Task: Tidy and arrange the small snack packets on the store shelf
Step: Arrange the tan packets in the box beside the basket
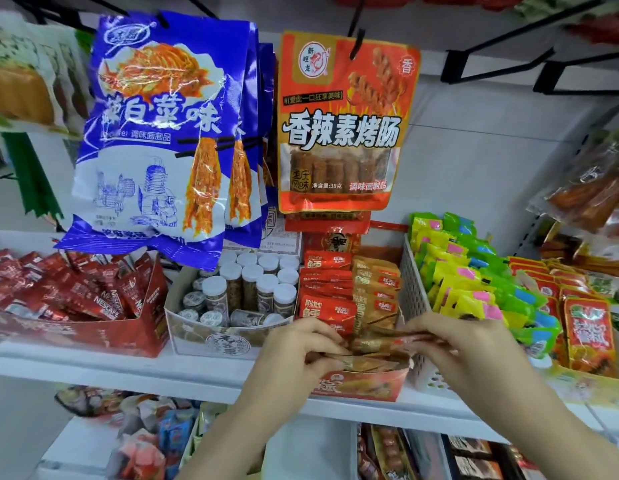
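Both hands are at the front of the red box on the shelf. The left hand and right hand pinch small brown packets with curled fingers. The packets look light, thin and slippery, so holding them by the edges seems best.

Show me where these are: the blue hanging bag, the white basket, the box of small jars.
blue hanging bag (155, 133), head view, middle of its front.
white basket (413, 299), head view, its left wall.
box of small jars (197, 327), head view, its front wall.
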Available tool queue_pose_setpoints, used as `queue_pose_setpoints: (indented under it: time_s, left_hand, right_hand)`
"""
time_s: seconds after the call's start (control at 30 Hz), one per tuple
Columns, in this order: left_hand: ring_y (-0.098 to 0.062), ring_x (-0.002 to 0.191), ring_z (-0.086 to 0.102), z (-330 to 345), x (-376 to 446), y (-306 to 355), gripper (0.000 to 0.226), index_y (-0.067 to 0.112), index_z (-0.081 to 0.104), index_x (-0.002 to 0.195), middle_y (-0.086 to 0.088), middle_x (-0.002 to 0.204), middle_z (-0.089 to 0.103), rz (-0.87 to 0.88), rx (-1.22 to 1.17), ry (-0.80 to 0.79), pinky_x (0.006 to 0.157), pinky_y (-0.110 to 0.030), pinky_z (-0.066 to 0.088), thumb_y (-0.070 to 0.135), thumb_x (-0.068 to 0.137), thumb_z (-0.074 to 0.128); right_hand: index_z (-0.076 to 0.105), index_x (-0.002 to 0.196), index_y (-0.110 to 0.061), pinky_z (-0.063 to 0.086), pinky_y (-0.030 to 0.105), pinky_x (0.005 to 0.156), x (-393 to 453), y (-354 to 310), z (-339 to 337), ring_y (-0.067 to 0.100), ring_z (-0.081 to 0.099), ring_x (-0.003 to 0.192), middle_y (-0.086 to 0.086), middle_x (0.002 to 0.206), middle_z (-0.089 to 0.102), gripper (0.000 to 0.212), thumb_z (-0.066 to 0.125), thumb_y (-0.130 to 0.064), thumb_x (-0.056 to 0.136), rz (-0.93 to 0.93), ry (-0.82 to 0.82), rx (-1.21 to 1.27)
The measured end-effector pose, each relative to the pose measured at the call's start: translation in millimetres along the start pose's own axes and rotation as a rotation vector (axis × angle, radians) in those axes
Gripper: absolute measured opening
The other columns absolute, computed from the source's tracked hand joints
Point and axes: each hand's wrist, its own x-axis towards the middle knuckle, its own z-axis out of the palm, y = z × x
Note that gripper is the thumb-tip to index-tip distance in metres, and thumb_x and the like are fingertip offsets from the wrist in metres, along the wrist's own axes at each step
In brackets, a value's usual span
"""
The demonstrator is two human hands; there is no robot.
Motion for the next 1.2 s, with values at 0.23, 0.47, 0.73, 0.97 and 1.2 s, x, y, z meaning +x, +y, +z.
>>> queue_pose_setpoints:
  time_s: [0.23,0.47,0.73,0.97,1.2]
  left_hand:
    - [0.007,0.114,0.050,2.5,1.3,6.5,0.014,0.027,0.080,0.074,0.025,0.123,0.053,0.027,0.007,0.057,0.094,-0.014,0.042,0.015,0.071,0.086]
    - [0.007,0.116,0.049,2.9,4.9,9.4,0.010,0.026,0.079,0.076,0.024,0.126,0.051,0.033,0.021,0.041,0.094,-0.012,0.041,0.019,0.072,0.086]
    - [0.008,0.107,0.056,10.7,-0.9,4.8,0.049,0.038,0.049,0.096,0.018,0.108,0.060,-0.043,-0.027,0.012,0.083,-0.016,0.054,0.011,0.074,0.085]
    - [0.000,0.085,0.055,7.5,-1.1,9.1,0.032,0.025,0.073,0.100,0.021,0.091,0.058,0.127,0.220,0.062,0.078,-0.012,0.042,0.032,0.072,0.086]
    - [-0.002,0.078,0.064,14.2,0.7,7.2,0.018,0.016,0.077,0.088,0.009,0.085,0.069,0.107,0.117,0.057,0.075,-0.023,0.054,0.012,0.073,0.085]
  right_hand:
    - [0.070,0.100,-0.033,0.053,0.034,0.059,6.0,-4.4,10.1,0.018,0.067,0.065,-0.010,0.074,0.073,0.018,0.073,-0.023,0.086,0.040,-0.115,-0.131]
    - [0.068,0.119,-0.031,0.033,0.001,0.072,17.9,4.3,23.5,0.011,0.066,0.098,-0.013,0.109,0.073,0.027,0.060,-0.021,0.096,0.122,-0.298,-0.040]
    - [0.056,0.135,-0.033,0.035,-0.001,0.061,4.4,3.7,12.6,-0.018,0.050,0.069,-0.003,0.112,0.072,0.041,0.047,-0.012,0.101,0.116,-0.435,0.059]
    - [0.056,0.134,-0.038,0.040,0.009,0.084,-8.5,5.1,11.9,0.006,0.059,0.107,-0.008,0.119,0.068,0.036,0.047,-0.022,0.102,0.065,-0.299,0.023]
    - [0.070,0.116,-0.028,0.042,0.009,0.066,-25.3,2.6,21.4,-0.006,0.061,0.073,-0.014,0.097,0.072,0.032,0.057,-0.007,0.096,0.167,-0.141,0.122]
